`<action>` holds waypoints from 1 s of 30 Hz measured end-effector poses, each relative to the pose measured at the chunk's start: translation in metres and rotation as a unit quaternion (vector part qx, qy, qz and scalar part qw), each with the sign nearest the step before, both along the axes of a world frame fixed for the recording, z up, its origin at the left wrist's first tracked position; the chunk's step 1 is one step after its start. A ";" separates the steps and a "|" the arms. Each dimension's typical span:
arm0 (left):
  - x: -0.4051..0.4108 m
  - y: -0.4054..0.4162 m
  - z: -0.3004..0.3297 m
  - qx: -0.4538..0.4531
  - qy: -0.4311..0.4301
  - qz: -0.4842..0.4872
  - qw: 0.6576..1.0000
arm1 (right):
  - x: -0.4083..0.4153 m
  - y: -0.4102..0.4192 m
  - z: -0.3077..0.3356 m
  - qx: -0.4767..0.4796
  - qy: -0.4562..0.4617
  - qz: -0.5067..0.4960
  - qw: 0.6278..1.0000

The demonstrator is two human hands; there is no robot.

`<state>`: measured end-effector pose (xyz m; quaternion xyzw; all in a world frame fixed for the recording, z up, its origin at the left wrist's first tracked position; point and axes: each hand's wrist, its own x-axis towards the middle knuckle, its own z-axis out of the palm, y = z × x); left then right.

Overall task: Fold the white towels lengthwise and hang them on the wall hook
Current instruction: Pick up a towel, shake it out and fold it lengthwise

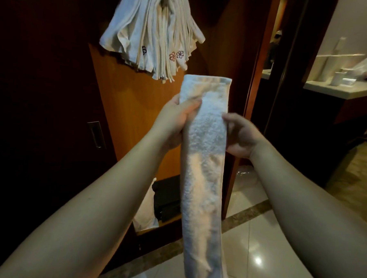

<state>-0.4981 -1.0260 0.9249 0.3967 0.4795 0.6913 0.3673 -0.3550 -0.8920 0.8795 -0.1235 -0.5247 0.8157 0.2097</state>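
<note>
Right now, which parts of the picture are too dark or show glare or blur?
Head view: the wardrobe door at left is nearly black; the glossy floor shows a glare spot; the folded towel looks soft at its lower end; edges bend from the wide lens.

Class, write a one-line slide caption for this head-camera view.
Left hand and right hand hold a lengthwise-folded white towel below the bundle of hung towels.

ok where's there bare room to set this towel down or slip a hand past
Bare floor tiles lie right of the folded towel. The hanging towels crowd the spot above; the counter holds bottles at its far end.
</note>
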 end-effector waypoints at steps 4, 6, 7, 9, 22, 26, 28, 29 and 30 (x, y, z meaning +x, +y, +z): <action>-0.006 0.011 0.015 -0.013 -0.010 0.086 0.996 | -0.003 -0.005 -0.046 0.143 -0.149 0.016 0.978; -0.014 0.016 0.023 -0.023 -0.001 0.120 0.993 | -0.011 -0.010 -0.057 0.203 -0.186 -0.002 0.961; -0.018 0.018 0.026 -0.032 0.003 0.134 0.990 | -0.013 -0.014 -0.058 0.223 -0.194 -0.010 0.955; -0.025 0.022 0.031 -0.044 0.005 0.145 0.989 | -0.014 -0.018 -0.058 0.259 -0.197 -0.015 0.945; -0.047 0.049 0.081 -0.056 -0.073 0.012 0.996 | 0.000 -0.016 -0.045 0.250 -0.210 0.035 0.944; -0.047 0.064 0.085 -0.085 -0.104 0.022 0.991 | 0.000 -0.009 -0.048 0.261 -0.201 -0.006 0.944; -0.048 0.071 0.085 -0.086 -0.120 0.017 0.989 | 0.000 -0.005 -0.054 0.188 -0.153 0.006 0.970; -0.048 0.075 0.086 -0.086 -0.126 0.011 0.988 | 0.001 -0.003 -0.057 0.166 -0.136 0.018 0.976; -0.048 0.078 0.086 -0.086 -0.129 0.001 0.988 | 0.001 -0.003 -0.059 0.153 -0.129 0.028 0.979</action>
